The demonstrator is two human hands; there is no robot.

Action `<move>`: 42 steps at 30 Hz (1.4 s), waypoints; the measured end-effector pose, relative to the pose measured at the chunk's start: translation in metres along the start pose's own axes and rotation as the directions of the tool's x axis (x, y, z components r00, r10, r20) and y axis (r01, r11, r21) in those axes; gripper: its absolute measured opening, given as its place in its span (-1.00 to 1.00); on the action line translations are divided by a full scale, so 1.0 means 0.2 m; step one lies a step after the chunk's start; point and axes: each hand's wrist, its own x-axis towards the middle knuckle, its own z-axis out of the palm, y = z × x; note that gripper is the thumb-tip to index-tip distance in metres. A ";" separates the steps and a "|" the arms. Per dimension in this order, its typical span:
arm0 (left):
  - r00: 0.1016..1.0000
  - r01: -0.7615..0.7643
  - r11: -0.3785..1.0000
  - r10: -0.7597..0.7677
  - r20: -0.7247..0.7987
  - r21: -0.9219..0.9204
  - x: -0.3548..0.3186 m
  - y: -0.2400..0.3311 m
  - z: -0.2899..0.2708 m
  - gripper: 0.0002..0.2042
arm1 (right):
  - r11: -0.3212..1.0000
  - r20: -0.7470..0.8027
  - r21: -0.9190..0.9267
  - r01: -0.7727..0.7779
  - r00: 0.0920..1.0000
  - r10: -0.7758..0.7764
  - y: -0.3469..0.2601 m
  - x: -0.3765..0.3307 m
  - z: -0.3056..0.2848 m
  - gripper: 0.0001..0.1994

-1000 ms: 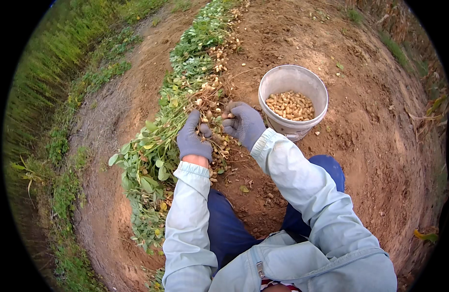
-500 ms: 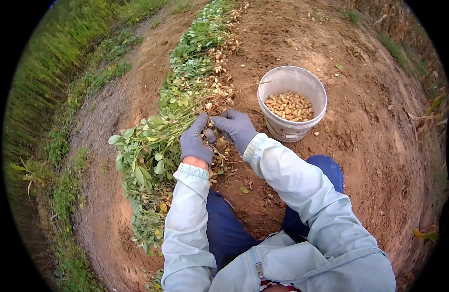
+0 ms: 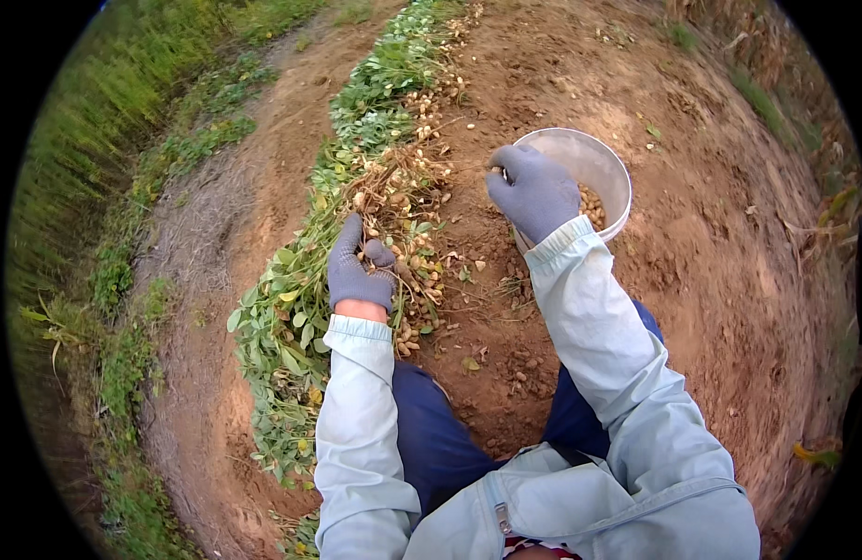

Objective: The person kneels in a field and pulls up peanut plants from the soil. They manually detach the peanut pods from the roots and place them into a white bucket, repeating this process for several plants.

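A person's grey-gloved left hand (image 3: 359, 269) grips the pale roots of an uprooted green peanut plant (image 3: 386, 201) lying on bare brown soil (image 3: 711, 261). The grey-gloved right hand (image 3: 532, 189), fingers curled shut, hovers over the near rim of a white plastic bucket (image 3: 606, 168) of peanut pods, just right of the plant row.
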 end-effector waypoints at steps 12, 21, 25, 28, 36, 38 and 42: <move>0.955 0.077 0.986 -0.115 0.274 0.147 -0.11 0.09 -0.01 -0.69 | 0.778 0.457 0.624 -0.068 0.840 -0.293 -0.09 -0.13 0.30 -0.67; 0.945 0.060 0.974 -0.125 0.302 0.217 -0.03 0.07 -0.05 -0.78 | 0.429 0.652 0.742 -0.516 0.705 -0.280 -0.15 -0.16 0.40 -0.76; 0.947 0.029 0.969 -0.105 0.303 0.245 -0.06 0.08 -0.06 -0.76 | 0.335 0.658 0.744 -0.578 0.721 -0.219 -0.17 -0.17 0.37 -0.78; 0.994 -0.041 0.959 0.011 0.109 0.280 -0.13 0.04 0.03 -0.76 | 0.216 0.645 0.764 -0.608 0.728 -0.232 -0.15 -0.18 0.38 -0.80; 0.993 -0.036 0.983 0.014 0.121 0.178 -0.03 0.05 -0.03 -0.82 | 0.566 0.562 0.721 -0.399 0.816 -0.140 -0.18 -0.21 0.42 -0.73; 0.992 -0.078 0.988 0.063 0.113 0.130 -0.05 0.06 0.00 -0.82 | 0.657 0.586 0.661 -0.363 0.796 -0.150 -0.15 -0.21 0.40 -0.73; 0.990 -0.009 0.989 -0.012 0.143 0.151 -0.07 0.11 -0.02 -0.66 | 0.468 0.689 0.685 -0.558 0.704 -0.170 -0.08 -0.18 0.32 -0.77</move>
